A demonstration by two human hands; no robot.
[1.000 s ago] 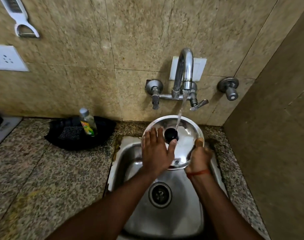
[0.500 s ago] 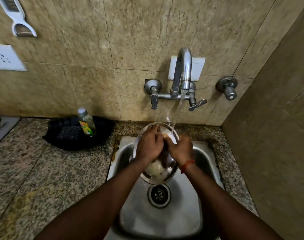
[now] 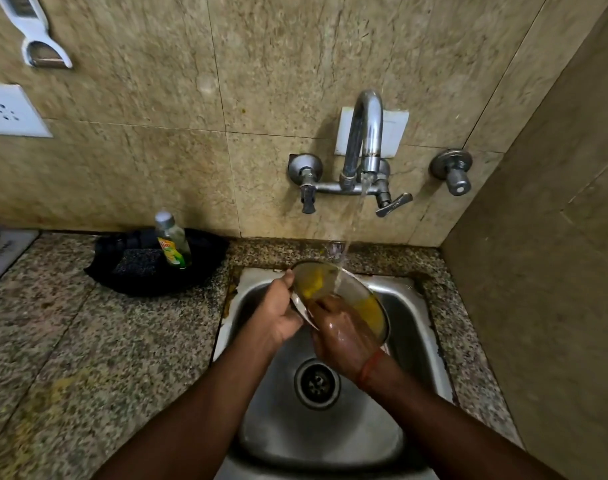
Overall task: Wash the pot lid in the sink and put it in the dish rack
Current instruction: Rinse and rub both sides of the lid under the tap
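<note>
The steel pot lid [image 3: 316, 282] is tilted over the steel sink [image 3: 410, 306], its inner side up and smeared with yellow residue. Water from the tap [image 3: 364, 133] runs onto it. My left hand [image 3: 278, 311] grips the lid's left rim from behind. My right hand [image 3: 342, 336], wet, lies flat on the lid's inner face with its fingers against the metal. The lid's knob is hidden underneath. No dish rack is in view.
A dish soap bottle [image 3: 172, 242] stands in a black tray [image 3: 129, 271] with a scrub pad on the granite counter [image 3: 87, 341] left of the sink. The drain [image 3: 317, 383] lies below my hands. Walls close in behind and on the right.
The lid has been turned over from knob-side up to inner side up and tilted under the stream. My right hand has moved from the rim onto the inner face.
</note>
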